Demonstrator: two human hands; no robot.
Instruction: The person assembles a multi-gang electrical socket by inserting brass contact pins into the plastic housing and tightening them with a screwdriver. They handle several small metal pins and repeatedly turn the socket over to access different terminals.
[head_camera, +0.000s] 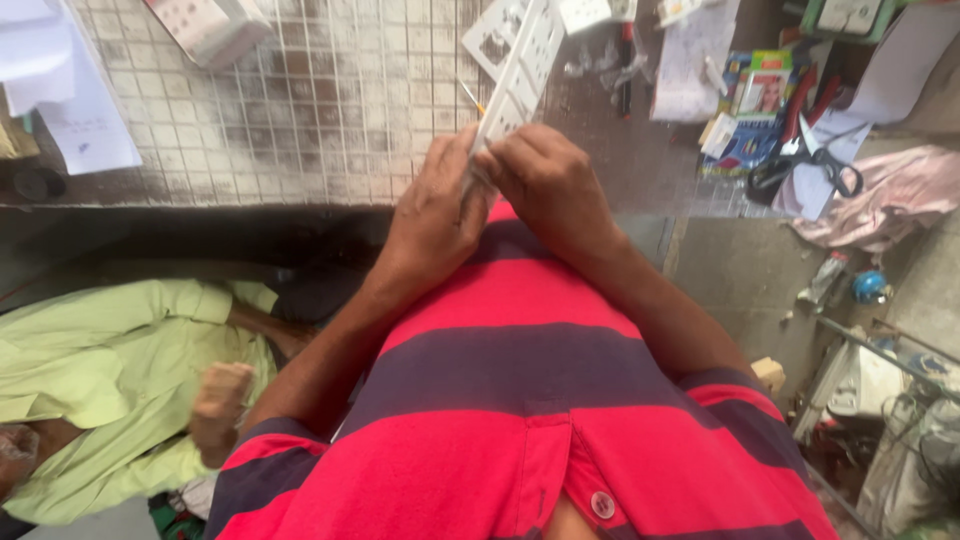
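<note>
At the far left, another person in a light green shirt (110, 370) sits low beside you, one fist (218, 398) clenched near your left elbow. Above them, loose white papers (70, 100) lie on the tiled desk (300, 110), and a white box (210, 28) sits at its far edge.

Your left hand (432, 215) is wrapped round the near end of a white switch plate (515, 80), fingers curled shut on its left edge. The plate is held edge-on just above your chest, over the near rim of the desk. Its long axis runs from your hands up and slightly to the right, so the far end points away from you towards the back of the desk. Rectangular cut-outs show along its length.

Your right hand (550, 185) grips the same near end from the other side, thumb and fingertips pinched on the plate, touching your left hand.

Further right, black-handled scissors (810, 160) lie on paper next to colourful packets (750, 110), well apart from your hands. A pink cloth (890, 195) is bunched at the desk's right end.
</note>
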